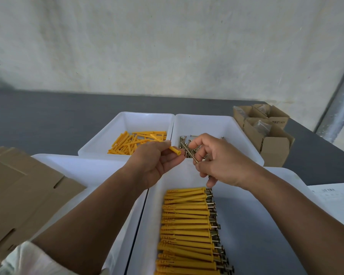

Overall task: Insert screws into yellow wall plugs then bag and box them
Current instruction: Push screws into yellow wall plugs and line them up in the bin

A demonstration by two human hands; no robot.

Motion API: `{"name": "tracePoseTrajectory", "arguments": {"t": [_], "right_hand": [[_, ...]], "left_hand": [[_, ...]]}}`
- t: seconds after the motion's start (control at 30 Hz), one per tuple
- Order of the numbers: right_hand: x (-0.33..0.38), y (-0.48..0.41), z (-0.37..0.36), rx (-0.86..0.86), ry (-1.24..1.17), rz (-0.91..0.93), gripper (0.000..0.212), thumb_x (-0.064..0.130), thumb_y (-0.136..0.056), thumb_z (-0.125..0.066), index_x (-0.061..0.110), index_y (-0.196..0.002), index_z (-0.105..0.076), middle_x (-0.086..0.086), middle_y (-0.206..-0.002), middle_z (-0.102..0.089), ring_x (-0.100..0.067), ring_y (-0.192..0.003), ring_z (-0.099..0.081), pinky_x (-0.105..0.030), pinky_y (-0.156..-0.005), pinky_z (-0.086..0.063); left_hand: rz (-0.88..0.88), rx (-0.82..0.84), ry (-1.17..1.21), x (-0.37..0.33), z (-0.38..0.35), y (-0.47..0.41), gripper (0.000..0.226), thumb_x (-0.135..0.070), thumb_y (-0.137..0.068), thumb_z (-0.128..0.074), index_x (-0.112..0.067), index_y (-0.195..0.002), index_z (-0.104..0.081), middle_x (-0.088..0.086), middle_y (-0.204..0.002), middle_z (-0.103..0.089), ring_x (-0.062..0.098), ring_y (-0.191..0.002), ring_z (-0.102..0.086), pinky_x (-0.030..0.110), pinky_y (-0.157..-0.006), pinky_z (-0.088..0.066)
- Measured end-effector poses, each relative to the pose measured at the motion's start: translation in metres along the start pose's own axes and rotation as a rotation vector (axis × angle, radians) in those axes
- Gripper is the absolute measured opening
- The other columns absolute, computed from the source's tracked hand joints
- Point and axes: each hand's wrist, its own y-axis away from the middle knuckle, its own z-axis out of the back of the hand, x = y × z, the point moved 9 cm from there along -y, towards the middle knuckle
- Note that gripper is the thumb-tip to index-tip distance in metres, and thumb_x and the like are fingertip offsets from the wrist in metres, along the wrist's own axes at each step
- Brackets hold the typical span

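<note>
Pinching one yellow plug [175, 150] in my left hand [157, 161], collar end turned toward my right hand [220, 161], which grips a clutch of screws [193, 158] with one offered forward, I hold both at the near bin [256, 235]'s far edge so finished pairs [187, 225] can drop straight in.

Dark grey table [48, 116], four white bins [216, 116], cardboard boxes [274, 144]

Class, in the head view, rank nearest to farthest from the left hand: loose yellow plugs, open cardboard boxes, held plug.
1. Held plug, pinched in the left hand.
2. Loose yellow plugs, tray just behind.
3. Open cardboard boxes, far right.
</note>
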Motion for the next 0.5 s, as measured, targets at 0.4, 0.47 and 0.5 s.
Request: {"name": "tracePoseTrajectory", "arguments": {"t": [0.4,0.47,0.5], "right_hand": [[-0.0065,0.0023,-0.0083,0.09,0.114,-0.04,0.042,0.001,-0.087,-0.061,0.038,-0.105,-0.055,0.009,-0.092,-0.061,-0.015,-0.072,-0.068,-0.023,-0.05,-0.055],[-0.0068,0.0026,-0.009,0.092,0.121,-0.043,0.041,0.001,-0.087,-0.061,0.037,-0.107,-0.056,0.009,-0.092,-0.061,-0.015,-0.071,-0.069,-0.023,-0.05,-0.054],[-0.007,0.0025,-0.0091,0.092,0.122,-0.044,0.041,0.001,-0.087,-0.061,0.036,-0.107,-0.056,0.009,-0.091,-0.061,-0.015,-0.071,-0.069,-0.022,-0.05,-0.054]], "left_hand": [[-0.003,-0.019,0.018,0.0006,0.0026,-0.0023,0.011,-0.002,-0.098,-0.052,0.003,-0.09,-0.056,0.017,-0.066,-0.068,0.029,-0.07,-0.074,0.034,-0.053,-0.059],[-0.013,-0.014,-0.014,0.0007,0.0014,-0.0027,0.012,-0.003,-0.099,-0.051,0.003,-0.09,-0.056,0.015,-0.065,-0.068,0.027,-0.069,-0.074,0.034,-0.053,-0.059],[-0.02,-0.008,-0.037,0.0005,0.0006,-0.0029,0.013,-0.004,-0.099,-0.051,0.002,-0.089,-0.055,0.014,-0.064,-0.067,0.026,-0.07,-0.074,0.034,-0.055,-0.06]]}}
